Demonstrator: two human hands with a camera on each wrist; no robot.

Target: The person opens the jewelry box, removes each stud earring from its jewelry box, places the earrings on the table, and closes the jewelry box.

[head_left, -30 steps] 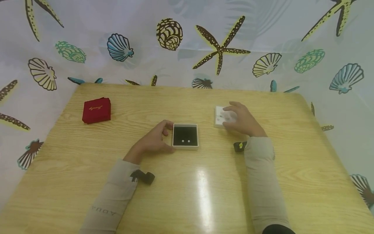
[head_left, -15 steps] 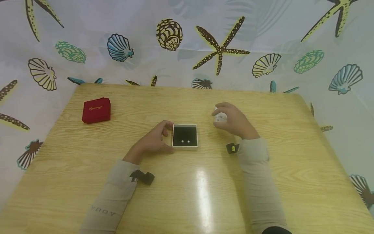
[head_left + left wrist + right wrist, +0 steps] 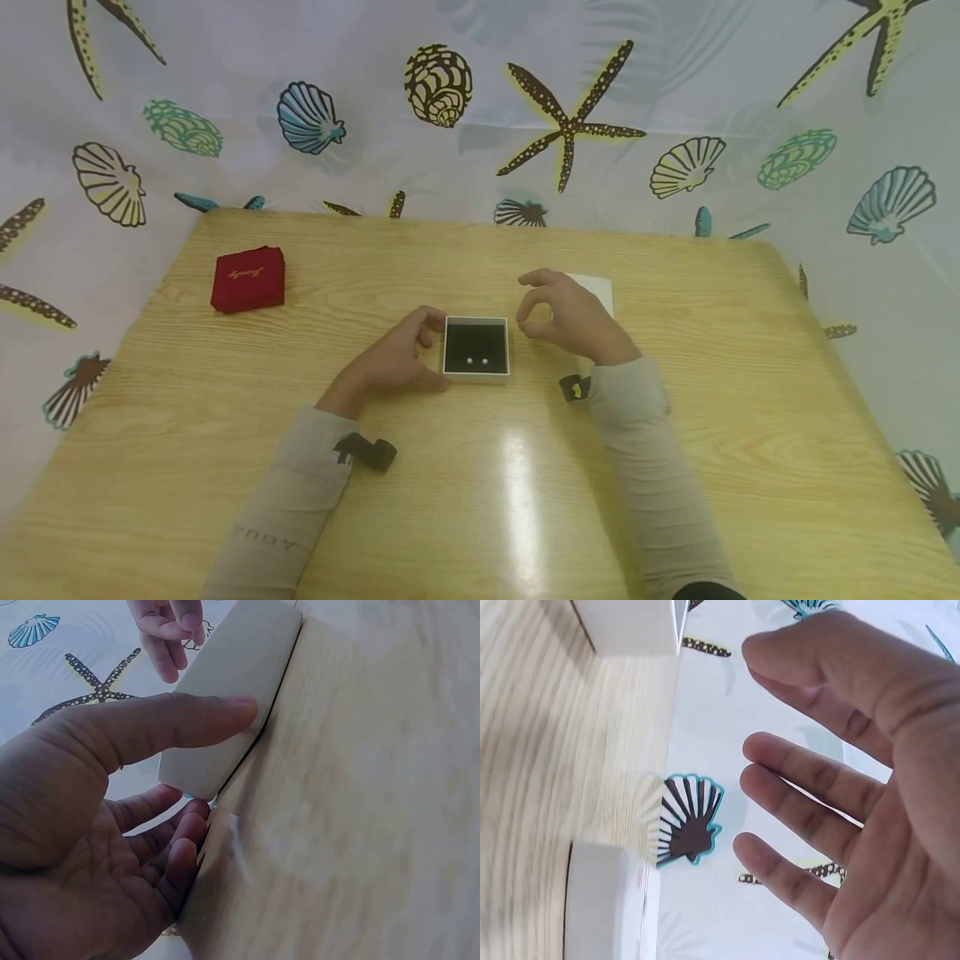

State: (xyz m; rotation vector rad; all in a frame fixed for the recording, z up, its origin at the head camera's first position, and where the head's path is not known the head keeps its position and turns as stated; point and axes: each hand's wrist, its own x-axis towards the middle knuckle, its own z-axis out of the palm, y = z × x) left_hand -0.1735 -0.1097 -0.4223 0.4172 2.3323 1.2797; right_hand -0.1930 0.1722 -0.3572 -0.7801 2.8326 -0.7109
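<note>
An open white box [image 3: 476, 381] with a black lining holds two small pearl-like studs [image 3: 477, 361] near its front edge. At its left side my left hand [image 3: 396, 357] grips the box, thumb at the near corner and fingers at the far one. In the left wrist view, that thumb presses on the pale box side [image 3: 225, 742]. My right hand [image 3: 573, 321] is just right of the box, thumb and index fingertips together. Whether something tiny sits between them cannot be seen. Partly behind this hand lies a flat white piece [image 3: 600, 290]; in the right wrist view, white box-like sides [image 3: 604, 907] show below.
A red jewelry box [image 3: 247, 281] with gold lettering stands at the far left of the wooden table [image 3: 390, 258]. A white curtain [image 3: 375, 150] printed with shells and starfish hangs along the back and sides.
My right hand has moved left and toward me, off the flat white piece, and its thumb and index finger have come together. The left hand and the open box have stayed still.
</note>
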